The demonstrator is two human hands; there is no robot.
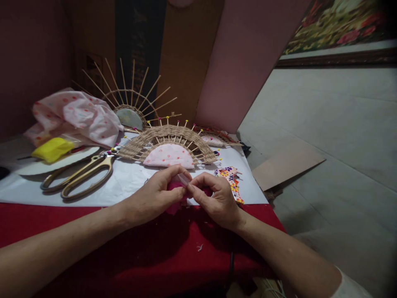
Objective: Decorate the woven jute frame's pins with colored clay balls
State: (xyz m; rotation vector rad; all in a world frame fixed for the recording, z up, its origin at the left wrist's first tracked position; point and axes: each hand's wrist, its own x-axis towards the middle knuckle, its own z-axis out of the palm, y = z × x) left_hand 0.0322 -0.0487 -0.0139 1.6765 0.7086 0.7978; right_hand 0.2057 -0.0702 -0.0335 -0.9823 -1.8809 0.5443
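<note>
Close together at the table's front edge, my left hand (161,190) and my right hand (218,198) both pinch a piece of thin pink fabric (175,207). Thumbs and index fingers meet on it, and part of the fabric is hidden behind them. Just beyond stands a woven fan-shaped piece (169,134) of twine over sticks, with coloured beads on the stick ends and a half-round pad (169,155) of dotted cloth at its base. To the right of my right hand lies a flower-patterned piece (232,182).
Gold-handled scissors (88,176) lie at the left, near a yellow packet (53,150) and crumpled dotted cloth (80,111). Behind stands a bare stick fan frame (130,97) against cardboard. White paper (25,192) covers the red tabletop (124,252). A flat board (288,163) lies at the right.
</note>
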